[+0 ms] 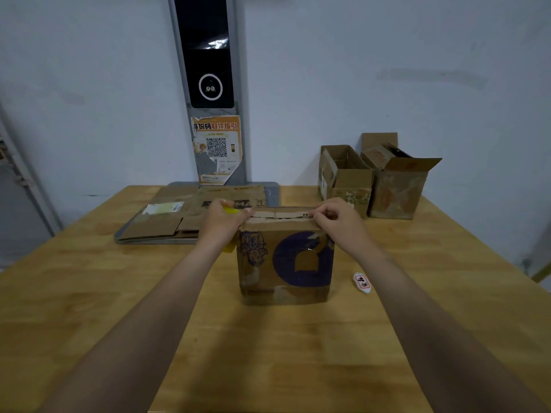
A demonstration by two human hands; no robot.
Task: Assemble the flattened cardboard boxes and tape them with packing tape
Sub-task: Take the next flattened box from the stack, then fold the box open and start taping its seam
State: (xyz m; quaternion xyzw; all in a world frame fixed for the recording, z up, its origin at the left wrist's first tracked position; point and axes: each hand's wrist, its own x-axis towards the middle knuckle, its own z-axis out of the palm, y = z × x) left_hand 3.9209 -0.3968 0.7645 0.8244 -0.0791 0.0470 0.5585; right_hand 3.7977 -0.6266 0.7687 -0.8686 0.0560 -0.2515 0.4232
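Nearest the bench's [89, 293] front edge, two bare forearms reach forward to a cardboard box [284, 257] standing upright near the bench's middle. Its printed face, with a purple circle, is turned toward the person, and its long axis runs left to right, parallel to the front edge. The left hand [222, 225] is closed at the box's top left corner around something yellow [231, 210], only partly visible. The right hand [337, 222] pinches at the top seam near the right corner; what the fingertips hold is unclear. A small white tag [362, 282] lies just right of the box. Farther back left, flattened cardboard [179, 219] lies on a grey tray [143, 241]. At the far right edge stand two open boxes [378, 180].
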